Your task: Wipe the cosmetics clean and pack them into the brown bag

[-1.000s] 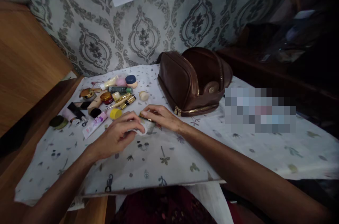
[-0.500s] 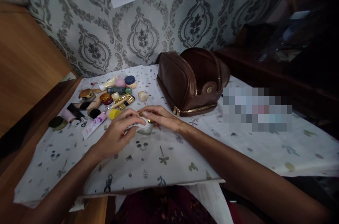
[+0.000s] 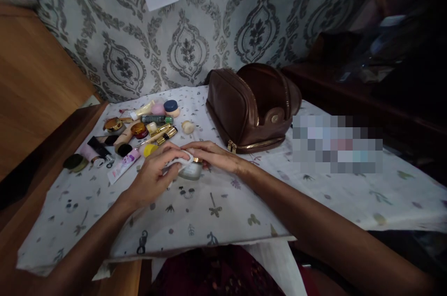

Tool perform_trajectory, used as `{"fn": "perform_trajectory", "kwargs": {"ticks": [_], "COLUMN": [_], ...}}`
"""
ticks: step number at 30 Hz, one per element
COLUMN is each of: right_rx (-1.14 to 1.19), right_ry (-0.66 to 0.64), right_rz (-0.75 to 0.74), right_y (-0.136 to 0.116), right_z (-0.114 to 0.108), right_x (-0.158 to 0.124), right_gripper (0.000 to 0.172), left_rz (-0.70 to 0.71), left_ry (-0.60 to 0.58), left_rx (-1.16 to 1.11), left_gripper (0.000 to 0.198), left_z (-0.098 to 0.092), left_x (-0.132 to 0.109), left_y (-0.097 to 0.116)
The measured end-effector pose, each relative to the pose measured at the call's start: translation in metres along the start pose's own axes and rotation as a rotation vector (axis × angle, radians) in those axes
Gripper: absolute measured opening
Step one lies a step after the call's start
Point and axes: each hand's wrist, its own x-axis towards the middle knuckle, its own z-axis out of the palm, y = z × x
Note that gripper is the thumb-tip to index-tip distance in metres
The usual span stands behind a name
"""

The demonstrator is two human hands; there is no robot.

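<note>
A small frosted glass jar (image 3: pixel 191 172) with a gold rim stands on the patterned cloth in front of me. My left hand (image 3: pixel 159 170) pinches a folded white cloth (image 3: pixel 181 161) against the jar's upper left side. From the right, my right hand (image 3: pixel 214 156) curls over the jar's top and far side, holding it; its fingertips are partly hidden. A yellow-capped container (image 3: pixel 150 149) and a pink and white tube (image 3: pixel 123 166) lie just beyond my left hand.
Several cosmetics lie at the left, among them a blue-lidded jar (image 3: pixel 171 108), a green bottle (image 3: pixel 157 120) and a dark round jar (image 3: pixel 75 162). A brown leather bag (image 3: pixel 237 109) stands unzipped behind my hands. A blurred-out patch (image 3: pixel 337 144) covers something at the right.
My left hand and the white cloth have shifted slightly left and down along the jar, showing more of its front. My right hand stays on the jar.
</note>
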Motion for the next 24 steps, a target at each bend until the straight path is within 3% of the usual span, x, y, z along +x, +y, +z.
{"fn": "perform_trajectory", "kwargs": {"ticks": [9,11,15,18,21,24], "right_rx": [-0.038,0.013,0.055,0.016,-0.02,-0.042], "right_ry": [0.075,0.049,0.012,0.028,0.065,0.103], "right_rz": [0.038,0.034,0.056,0.057,0.031,0.032], "right_y": [0.0,0.0,0.002,0.004,0.004,0.002], "right_z": [0.005,0.003,-0.001,-0.002,0.001,0.004], "right_x": [0.002,0.002,0.001,0.002,0.002,0.003], "right_gripper": [0.052,0.052,0.048,0.047,0.046,0.045], "left_rz": [0.086,0.066,-0.021,0.002,0.081,0.145], "left_ry": [-0.253,-0.232,-0.064,0.018,-0.008,-0.127], "left_rx": [0.082,0.055,0.061,0.098,0.133,0.177], "left_gripper": [0.025,0.025,0.022,0.023,0.026,0.027], "left_z": [-0.011,-0.01,-0.002,0.003,0.004,0.002], "left_x": [-0.005,-0.004,-0.002,0.0,-0.002,-0.006], "left_y": [0.014,0.011,0.005,0.005,0.01,0.017]}}
